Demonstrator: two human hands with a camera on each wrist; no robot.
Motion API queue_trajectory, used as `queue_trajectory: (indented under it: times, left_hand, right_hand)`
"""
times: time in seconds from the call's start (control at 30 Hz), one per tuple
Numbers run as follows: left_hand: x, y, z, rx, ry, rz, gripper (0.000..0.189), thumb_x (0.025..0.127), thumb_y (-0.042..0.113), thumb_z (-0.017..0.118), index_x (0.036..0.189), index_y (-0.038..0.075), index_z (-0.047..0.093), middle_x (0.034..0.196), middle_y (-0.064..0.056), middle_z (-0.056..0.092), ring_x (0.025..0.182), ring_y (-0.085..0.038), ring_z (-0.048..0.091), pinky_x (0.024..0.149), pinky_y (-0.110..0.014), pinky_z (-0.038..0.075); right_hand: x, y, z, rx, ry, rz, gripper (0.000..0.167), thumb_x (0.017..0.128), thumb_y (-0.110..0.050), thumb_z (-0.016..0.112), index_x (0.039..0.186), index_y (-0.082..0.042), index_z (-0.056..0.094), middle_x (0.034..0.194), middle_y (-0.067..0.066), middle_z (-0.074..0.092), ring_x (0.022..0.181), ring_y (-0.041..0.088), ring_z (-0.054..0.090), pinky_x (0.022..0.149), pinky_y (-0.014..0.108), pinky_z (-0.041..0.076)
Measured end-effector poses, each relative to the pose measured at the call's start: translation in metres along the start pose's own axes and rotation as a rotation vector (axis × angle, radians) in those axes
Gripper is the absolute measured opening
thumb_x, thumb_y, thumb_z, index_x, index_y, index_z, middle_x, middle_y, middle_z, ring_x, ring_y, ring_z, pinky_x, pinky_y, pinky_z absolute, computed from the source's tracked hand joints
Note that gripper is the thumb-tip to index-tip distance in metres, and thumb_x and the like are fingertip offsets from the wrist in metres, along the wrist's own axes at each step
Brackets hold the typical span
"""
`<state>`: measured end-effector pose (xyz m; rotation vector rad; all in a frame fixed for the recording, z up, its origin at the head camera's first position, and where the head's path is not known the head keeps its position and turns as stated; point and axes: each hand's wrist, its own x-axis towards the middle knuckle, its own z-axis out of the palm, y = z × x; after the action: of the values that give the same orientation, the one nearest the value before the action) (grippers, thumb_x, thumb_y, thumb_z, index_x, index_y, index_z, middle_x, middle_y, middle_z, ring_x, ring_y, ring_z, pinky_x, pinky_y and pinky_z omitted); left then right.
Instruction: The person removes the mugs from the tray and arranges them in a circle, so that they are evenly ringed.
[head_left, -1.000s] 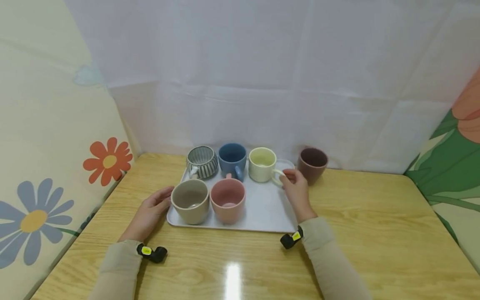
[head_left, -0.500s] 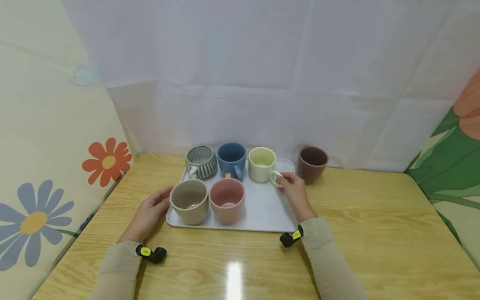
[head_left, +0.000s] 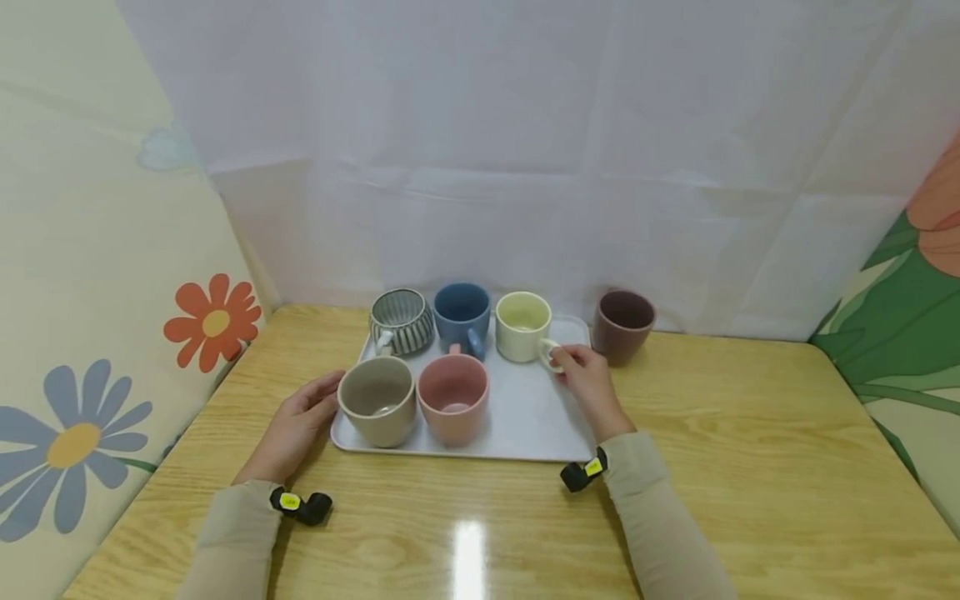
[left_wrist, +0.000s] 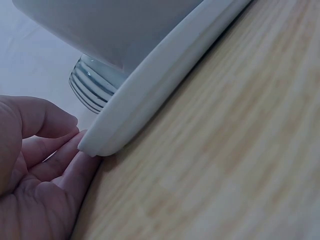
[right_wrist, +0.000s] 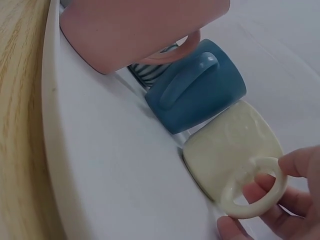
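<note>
On this white tray (head_left: 536, 421) my right hand (head_left: 590, 385) pinches the yellow mug handle (right_wrist: 245, 211), left hand (head_left: 294, 427) just loosely touching the rim (left_wrist: 120, 117)

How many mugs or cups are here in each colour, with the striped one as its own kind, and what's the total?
Striped grey-and-white mug: 1
Blue mug: 1
Pale yellow mug: 1
Beige mug: 1
Pink mug: 1
Dark brown cup: 1
Total: 6
</note>
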<state>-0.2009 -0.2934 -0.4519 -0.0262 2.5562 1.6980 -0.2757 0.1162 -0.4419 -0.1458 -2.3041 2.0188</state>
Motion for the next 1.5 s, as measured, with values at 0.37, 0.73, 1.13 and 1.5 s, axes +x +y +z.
queue_trajectory:
  times: [0.37, 0.73, 1.13, 1.5]
  left_hand:
    - [0.000, 0.001, -0.001, -0.003, -0.006, -0.009, 0.066, 0.108, 0.044, 0.046, 0.158, 0.004, 0.031, 0.155, -0.019, 0.043, 0.143, -0.029, 0.036, 0.095, -0.006, 0.038]
    - [0.002, -0.001, -0.001, -0.004, -0.010, -0.015, 0.065, 0.108, 0.041, 0.045, 0.159, 0.005, 0.029, 0.156, -0.018, 0.042, 0.143, -0.029, 0.036, 0.095, -0.006, 0.039]
    - [0.001, 0.002, -0.001, 0.001, -0.014, -0.007, 0.066, 0.108, 0.043, 0.046, 0.159, 0.005, 0.030, 0.156, -0.018, 0.043, 0.143, -0.028, 0.037, 0.095, -0.006, 0.038]
    - [0.001, -0.002, -0.001, -0.005, -0.018, 0.018, 0.059, 0.109, 0.027, 0.050, 0.159, 0.004, 0.030, 0.155, -0.020, 0.043, 0.130, -0.006, 0.047, 0.097, -0.007, 0.040]
  right_hand:
    - [0.000, -0.001, -0.003, 0.107, -0.102, 0.076, 0.027, 0.103, -0.010, 0.054, 0.112, 0.013, 0.063, 0.093, 0.009, 0.064, 0.073, 0.013, 0.065, 0.069, 0.023, 0.059]
    - [-0.001, -0.001, -0.003, 0.124, -0.131, 0.071, 0.027, 0.103, -0.010, 0.051, 0.107, 0.014, 0.063, 0.088, 0.008, 0.063, 0.070, 0.011, 0.065, 0.067, 0.022, 0.058]
    - [-0.001, 0.000, -0.006, 0.207, -0.138, 0.072, 0.029, 0.104, -0.009, 0.054, 0.110, 0.018, 0.062, 0.085, 0.005, 0.064, 0.068, 0.012, 0.066, 0.068, 0.023, 0.059]
    - [-0.005, -0.005, -0.011, 0.248, -0.148, 0.085, 0.024, 0.102, -0.005, 0.055, 0.104, 0.017, 0.065, 0.081, 0.003, 0.063, 0.065, 0.014, 0.065, 0.066, 0.025, 0.059]
